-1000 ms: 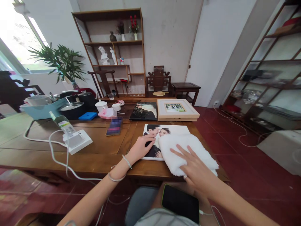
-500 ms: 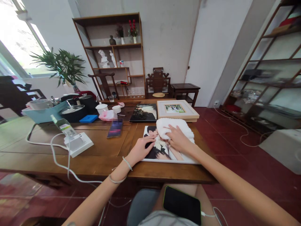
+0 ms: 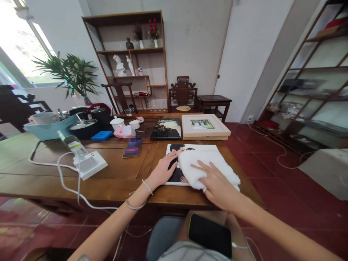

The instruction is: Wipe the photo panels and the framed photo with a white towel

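Note:
A large photo print (image 3: 176, 174) of a couple lies flat near the front edge of the wooden table (image 3: 114, 170). My left hand (image 3: 162, 170) rests open on the print's left edge, fingers flat. My right hand (image 3: 214, 183) presses a folded white towel (image 3: 209, 165) onto the print with fingers spread. The towel covers most of the picture's right and lower part.
Behind the print lie a dark photo (image 3: 166, 129) and a framed photo (image 3: 204, 126). To the left are a white power strip (image 3: 89, 164) with cables, a phone (image 3: 132, 146), pots (image 3: 84, 127), cups and a blue tub (image 3: 49, 128). A black phone (image 3: 210, 235) rests on my lap.
My right hand drew the towel from the far end of the print back toward me, half a second after sliding it away. My left hand stayed on the left edge.

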{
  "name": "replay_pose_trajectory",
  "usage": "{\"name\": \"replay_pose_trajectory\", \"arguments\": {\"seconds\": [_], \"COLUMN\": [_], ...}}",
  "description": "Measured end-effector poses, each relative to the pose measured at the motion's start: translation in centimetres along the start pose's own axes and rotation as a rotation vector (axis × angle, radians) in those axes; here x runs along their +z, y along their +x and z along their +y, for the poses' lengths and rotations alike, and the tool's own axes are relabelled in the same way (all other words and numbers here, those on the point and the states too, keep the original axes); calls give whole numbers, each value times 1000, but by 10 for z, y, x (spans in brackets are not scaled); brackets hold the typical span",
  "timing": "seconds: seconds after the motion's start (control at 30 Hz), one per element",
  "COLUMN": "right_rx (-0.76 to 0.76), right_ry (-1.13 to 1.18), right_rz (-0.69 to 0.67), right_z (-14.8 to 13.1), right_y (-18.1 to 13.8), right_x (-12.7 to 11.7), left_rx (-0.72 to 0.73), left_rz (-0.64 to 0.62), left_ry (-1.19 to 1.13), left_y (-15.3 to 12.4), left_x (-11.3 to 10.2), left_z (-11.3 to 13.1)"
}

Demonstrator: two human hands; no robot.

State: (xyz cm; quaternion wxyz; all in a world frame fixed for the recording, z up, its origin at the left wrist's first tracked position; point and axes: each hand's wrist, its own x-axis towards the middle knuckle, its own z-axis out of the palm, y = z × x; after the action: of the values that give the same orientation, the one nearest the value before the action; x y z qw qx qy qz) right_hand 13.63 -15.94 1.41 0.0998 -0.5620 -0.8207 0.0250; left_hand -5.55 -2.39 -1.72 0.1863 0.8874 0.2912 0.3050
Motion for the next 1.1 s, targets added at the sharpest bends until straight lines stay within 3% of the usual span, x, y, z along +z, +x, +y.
{"name": "replay_pose_trajectory", "arguments": {"seconds": [0.2, 0.33, 0.43, 0.6, 0.73, 0.97, 1.1], "right_rx": [130, 155, 149, 46, -6, 228, 285], "right_ry": [-101, -128, -134, -77, -33, -122, -161], "right_rz": [52, 66, 49, 8, 2, 64, 86], "right_z": [42, 42, 24, -13, -13, 37, 38], "right_y": [63, 83, 70, 15, -14, 10, 38], "right_x": [-2, -2, 2, 9, 9, -1, -3], "left_rx": [-6, -12, -15, -34, -47, -47, -31], "left_rz": [-7, -19, -20, -45, -43, -38, 0], "left_ry": [-28, -25, -26, -58, -83, -77, -78], "left_y": [0, -1, -1, -1, -2, -2, -2], "left_x": [1, 1, 2, 3, 3, 4, 3], "left_z": [-4, -7, -8, -8, -6, -5, -5]}}
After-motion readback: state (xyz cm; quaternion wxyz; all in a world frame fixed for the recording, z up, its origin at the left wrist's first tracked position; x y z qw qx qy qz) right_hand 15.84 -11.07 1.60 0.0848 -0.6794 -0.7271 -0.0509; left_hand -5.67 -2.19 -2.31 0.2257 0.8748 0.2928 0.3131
